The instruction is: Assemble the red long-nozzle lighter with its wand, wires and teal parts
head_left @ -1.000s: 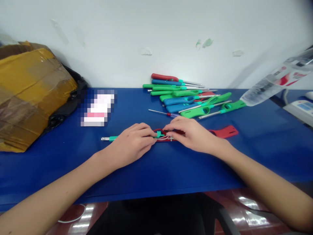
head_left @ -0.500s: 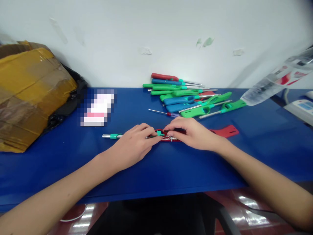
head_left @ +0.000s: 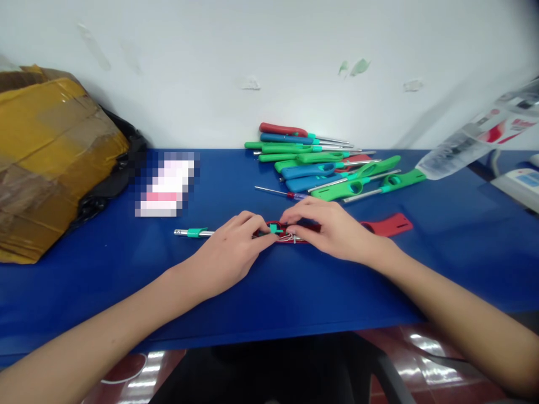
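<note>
My hands work close together over a disassembled long-nosed utility lighter. Its red lighter body (head_left: 286, 229) lies on the table with thin wires and a small teal part (head_left: 275, 228) showing between my fingertips. My left hand (head_left: 229, 255) pinches the teal part and the steel barrel running left from it. The barrel's tip and teal collar (head_left: 192, 233) stick out past that hand. My right hand (head_left: 330, 230) pinches the red body from the right. A separate red shell half (head_left: 389, 225) lies just past my right hand. Much of the body is hidden by my fingers.
Several assembled green, blue and red lighters (head_left: 320, 163) lie heaped at the back of the blue table (head_left: 337, 292), with a small red-handled screwdriver (head_left: 280, 193) in front. At left are a taped cardboard parcel (head_left: 46, 163) and black bag (head_left: 113, 179). A plastic bag (head_left: 463, 148) hangs at right.
My left hand has slid slightly right along the barrel, baring more steel beside the teal collar. The view has shifted slightly.
</note>
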The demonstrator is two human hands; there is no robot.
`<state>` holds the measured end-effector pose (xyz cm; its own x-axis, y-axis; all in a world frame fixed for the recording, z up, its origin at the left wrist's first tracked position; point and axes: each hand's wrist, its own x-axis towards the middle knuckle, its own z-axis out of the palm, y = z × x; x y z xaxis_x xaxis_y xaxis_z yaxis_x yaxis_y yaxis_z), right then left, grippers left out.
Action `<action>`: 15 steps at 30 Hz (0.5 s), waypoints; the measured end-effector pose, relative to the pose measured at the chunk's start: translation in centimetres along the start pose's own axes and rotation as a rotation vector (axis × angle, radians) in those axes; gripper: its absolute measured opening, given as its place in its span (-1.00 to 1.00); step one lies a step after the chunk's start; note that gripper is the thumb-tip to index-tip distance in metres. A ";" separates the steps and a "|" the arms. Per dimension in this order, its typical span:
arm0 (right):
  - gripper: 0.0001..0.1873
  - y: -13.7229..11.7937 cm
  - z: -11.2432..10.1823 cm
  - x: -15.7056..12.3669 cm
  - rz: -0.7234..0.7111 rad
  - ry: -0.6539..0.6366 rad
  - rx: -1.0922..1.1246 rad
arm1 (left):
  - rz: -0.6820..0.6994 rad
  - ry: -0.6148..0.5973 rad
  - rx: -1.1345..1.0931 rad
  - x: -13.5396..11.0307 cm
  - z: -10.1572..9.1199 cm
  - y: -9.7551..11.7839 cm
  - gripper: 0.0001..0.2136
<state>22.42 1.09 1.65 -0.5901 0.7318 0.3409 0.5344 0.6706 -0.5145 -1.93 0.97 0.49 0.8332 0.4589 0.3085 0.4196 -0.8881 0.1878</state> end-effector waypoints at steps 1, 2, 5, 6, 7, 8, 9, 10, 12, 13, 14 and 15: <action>-0.84 -0.1 -0.1 0.0 -0.005 -0.009 -0.008 | -0.001 0.006 0.002 0.0 0.0 0.0 -0.67; -0.84 -0.2 -0.2 0.0 -0.017 -0.030 -0.016 | -0.001 0.013 0.006 0.0 0.1 0.0 -0.67; -0.88 -0.5 -0.7 0.0 -0.044 -0.108 -0.033 | 0.008 0.024 0.018 0.0 0.1 0.0 -0.68; -0.88 -0.6 -0.8 0.0 -0.038 -0.123 -0.031 | 0.012 0.024 0.021 0.0 0.1 0.0 -0.68; -0.86 -0.7 -0.9 0.0 -0.024 -0.127 -0.025 | 0.016 0.023 0.024 0.0 0.1 0.1 -0.68; -0.86 -0.7 -0.9 0.0 -0.006 -0.124 -0.017 | 0.018 0.023 0.026 0.0 0.1 0.1 -0.69; -0.87 -0.7 -0.9 0.0 0.016 -0.117 -0.009 | 0.020 0.024 0.027 0.0 0.1 0.1 -0.69; -0.88 -0.7 -0.8 0.0 0.041 -0.105 -0.002 | 0.023 0.027 0.029 0.0 0.1 0.1 -0.69; -0.90 -0.7 -0.6 0.1 0.083 -0.071 0.002 | 0.026 0.032 0.031 0.0 0.0 0.1 -0.69; -0.90 -0.6 -0.5 0.0 0.096 -0.055 0.003 | 0.026 0.031 0.031 0.0 0.0 0.2 -0.68; -0.90 -0.6 -0.4 0.0 0.102 -0.043 0.003 | 0.023 0.031 0.031 0.1 0.0 0.2 -0.68; -0.89 -0.5 -0.3 0.0 0.104 -0.034 0.001 | 0.021 0.028 0.031 0.1 0.0 0.2 -0.67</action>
<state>22.28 0.79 2.17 -0.5521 0.7927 0.2585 0.5932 0.5912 -0.5464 -1.78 0.83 0.55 0.8319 0.4399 0.3382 0.4129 -0.8979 0.1522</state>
